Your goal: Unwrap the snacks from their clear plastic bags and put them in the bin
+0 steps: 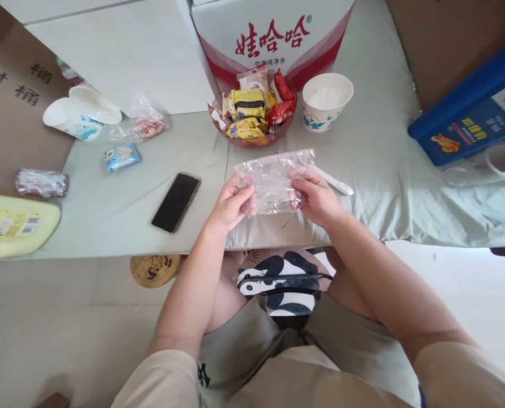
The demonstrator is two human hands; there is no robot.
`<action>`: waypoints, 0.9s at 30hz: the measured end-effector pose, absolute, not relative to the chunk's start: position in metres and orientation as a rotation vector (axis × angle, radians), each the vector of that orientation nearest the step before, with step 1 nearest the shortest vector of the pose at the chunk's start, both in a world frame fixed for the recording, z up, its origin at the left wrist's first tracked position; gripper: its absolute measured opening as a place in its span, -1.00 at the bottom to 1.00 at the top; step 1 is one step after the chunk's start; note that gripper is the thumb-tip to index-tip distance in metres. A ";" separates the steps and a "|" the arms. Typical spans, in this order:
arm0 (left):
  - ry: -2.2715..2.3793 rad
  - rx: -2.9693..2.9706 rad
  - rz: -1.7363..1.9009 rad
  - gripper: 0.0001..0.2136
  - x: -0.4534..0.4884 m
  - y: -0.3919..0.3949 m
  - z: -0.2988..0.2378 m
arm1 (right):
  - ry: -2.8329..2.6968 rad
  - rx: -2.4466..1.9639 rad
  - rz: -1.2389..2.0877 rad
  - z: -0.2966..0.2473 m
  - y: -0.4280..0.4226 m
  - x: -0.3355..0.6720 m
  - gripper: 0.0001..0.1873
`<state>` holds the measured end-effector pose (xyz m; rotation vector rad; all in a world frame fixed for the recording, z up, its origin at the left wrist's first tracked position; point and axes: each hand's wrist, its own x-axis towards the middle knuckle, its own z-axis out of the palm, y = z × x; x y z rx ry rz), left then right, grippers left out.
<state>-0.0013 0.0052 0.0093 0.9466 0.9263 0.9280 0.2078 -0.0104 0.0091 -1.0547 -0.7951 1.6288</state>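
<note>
A clear plastic bag (273, 181) is stretched between my two hands just above the near edge of the cloth-covered table. My left hand (234, 201) pinches its left side, thumb on top. The opposite side is gripped by my right hand (315, 195). Partly behind the bag and my right hand lies a white, slim object (339, 185) whose kind I cannot make out. Beyond the bag stands a reddish clear bowl (252, 139) filled with several wrapped snacks (249, 105). A paper cup (326, 102) is upright to the bowl's right.
A phone (175, 203) lies left of my hands. Farther left are a blue snack packet (122, 157), a tipped paper cup (71, 120) and a yellow container (18, 225). Boxes, including a white-and-red carton (273, 34), line the back. A blue box (469, 107) stands right.
</note>
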 end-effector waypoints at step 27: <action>1.100 1.338 1.129 -0.54 0.017 0.007 -0.015 | -1.229 -1.316 0.877 0.002 -0.017 0.201 -0.81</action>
